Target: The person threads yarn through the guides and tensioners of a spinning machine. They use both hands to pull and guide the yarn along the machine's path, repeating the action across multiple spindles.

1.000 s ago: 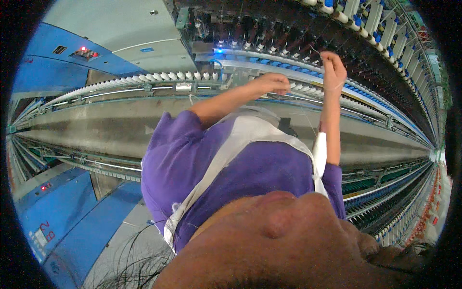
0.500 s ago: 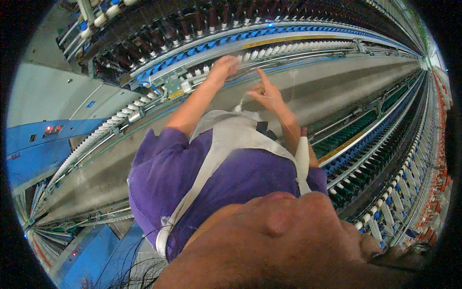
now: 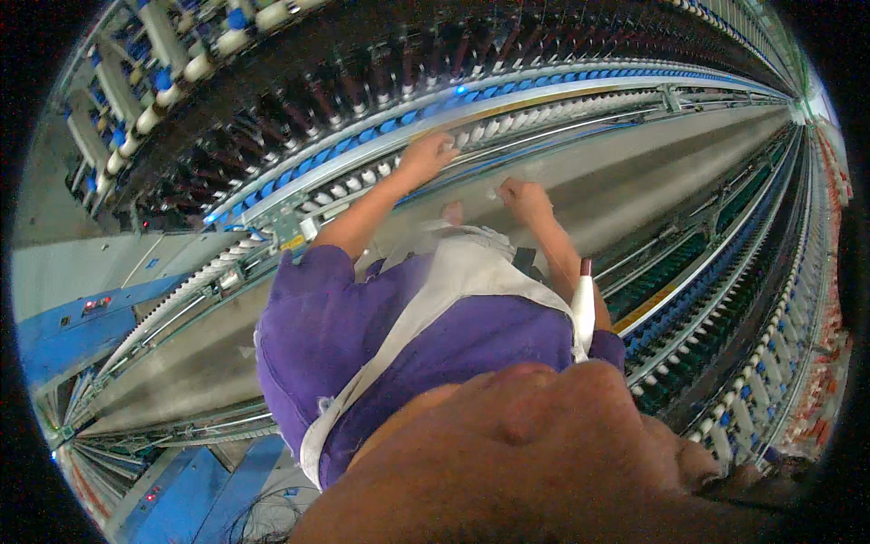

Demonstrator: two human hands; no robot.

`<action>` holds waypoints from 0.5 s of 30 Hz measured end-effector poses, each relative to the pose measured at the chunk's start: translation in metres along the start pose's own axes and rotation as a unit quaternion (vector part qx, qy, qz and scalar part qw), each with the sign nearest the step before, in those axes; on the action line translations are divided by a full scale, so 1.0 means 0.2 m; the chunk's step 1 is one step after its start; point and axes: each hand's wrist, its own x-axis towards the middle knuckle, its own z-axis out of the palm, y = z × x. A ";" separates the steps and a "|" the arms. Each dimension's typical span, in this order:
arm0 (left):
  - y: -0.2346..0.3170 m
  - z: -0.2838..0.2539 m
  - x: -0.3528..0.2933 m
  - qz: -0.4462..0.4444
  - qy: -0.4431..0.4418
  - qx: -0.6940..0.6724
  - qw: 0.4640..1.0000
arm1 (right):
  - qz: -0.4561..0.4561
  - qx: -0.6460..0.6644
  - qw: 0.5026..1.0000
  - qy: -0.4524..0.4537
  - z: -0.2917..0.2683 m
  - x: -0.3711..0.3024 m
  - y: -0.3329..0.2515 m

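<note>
My left hand reaches to the long spinning machine, its fingers curled beside the row of white bobbins. Whether it pinches a thread or a bobbin there is too small to tell. Over the aisle, to the right and a little nearer, my right hand is closed. A small pale wisp shows by its fingertips; I cannot make out whether they hold it. A white yarn bobbin with a brown tip stands upright against the right strap of my white apron.
A blue strip and rows of dark red spindles run along the machine ahead. Another machine lines the aisle's right side. The grey floor stretches between them. Blue cabinets stand at left.
My right hand has drawn nearer and its raised forefinger has folded in. My left hand stays at the bobbin row, slightly lower in view. The view has shifted along the machine.
</note>
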 end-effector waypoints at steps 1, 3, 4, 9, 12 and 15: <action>0.12 -0.02 0.11 0.070 0.063 -0.074 0.993 | -0.020 -0.029 0.999 -0.025 -0.04 0.07 0.06; 0.34 -0.22 0.34 0.123 0.052 -0.192 0.972 | -0.087 -0.072 0.990 -0.081 -0.13 0.20 0.14; 0.45 -0.37 0.47 0.160 0.132 -0.229 0.951 | -0.117 -0.095 0.982 -0.115 -0.17 0.28 0.17; 0.77 -1.31 1.26 0.133 0.279 -0.304 0.901 | -0.117 -0.050 0.982 -0.142 -0.31 0.56 0.33; 0.78 -1.56 1.83 0.123 0.469 -0.079 0.871 | -0.147 -0.075 0.976 -0.142 -0.34 0.70 0.43; 0.63 -1.76 2.25 -0.054 0.354 0.153 0.921 | -0.181 -0.053 0.972 -0.141 -0.38 0.81 0.51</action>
